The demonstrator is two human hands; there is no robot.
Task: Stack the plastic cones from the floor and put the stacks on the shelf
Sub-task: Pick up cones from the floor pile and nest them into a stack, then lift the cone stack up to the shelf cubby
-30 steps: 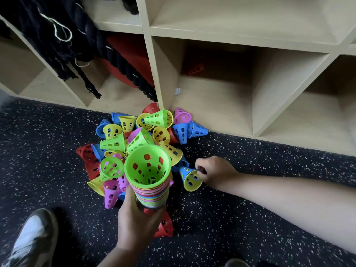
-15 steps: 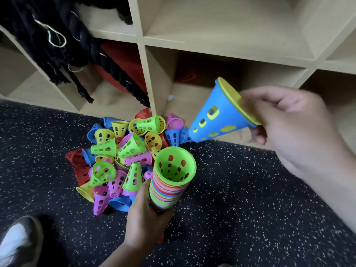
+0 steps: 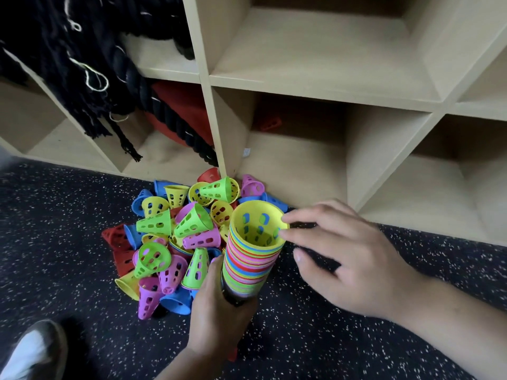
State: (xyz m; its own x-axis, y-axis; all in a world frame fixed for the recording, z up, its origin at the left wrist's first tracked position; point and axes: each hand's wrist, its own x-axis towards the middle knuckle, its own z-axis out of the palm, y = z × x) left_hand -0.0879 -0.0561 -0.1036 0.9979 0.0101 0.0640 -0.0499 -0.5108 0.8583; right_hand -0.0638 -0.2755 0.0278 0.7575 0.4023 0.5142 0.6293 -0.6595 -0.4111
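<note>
My left hand [image 3: 219, 319] grips the lower part of a tall stack of nested plastic cones [image 3: 251, 267], held with its wide end up. A yellow cone [image 3: 258, 226] with a blue one nested under it sits on top. My right hand [image 3: 343, 259] is beside the stack's top, fingers fairly straight, fingertips touching the yellow rim. A pile of loose green, yellow, pink, blue and red cones [image 3: 175, 237] lies on the dark speckled floor, left of the stack. It reaches the foot of the wooden shelf [image 3: 301, 176].
The shelf has open cubbies; a small red cone [image 3: 270, 123] lies deep in the bottom middle one. Thick black rope [image 3: 82, 64] hangs over the left cubbies, in front of a red object [image 3: 181, 111]. A white shoe [image 3: 30, 352] is at bottom left.
My right hand picked a blue-and-yellow cone pair off the floor, lifted it and set it onto the stack. The stack's top has changed from green to yellow, and the stack is raised nearer the camera.
</note>
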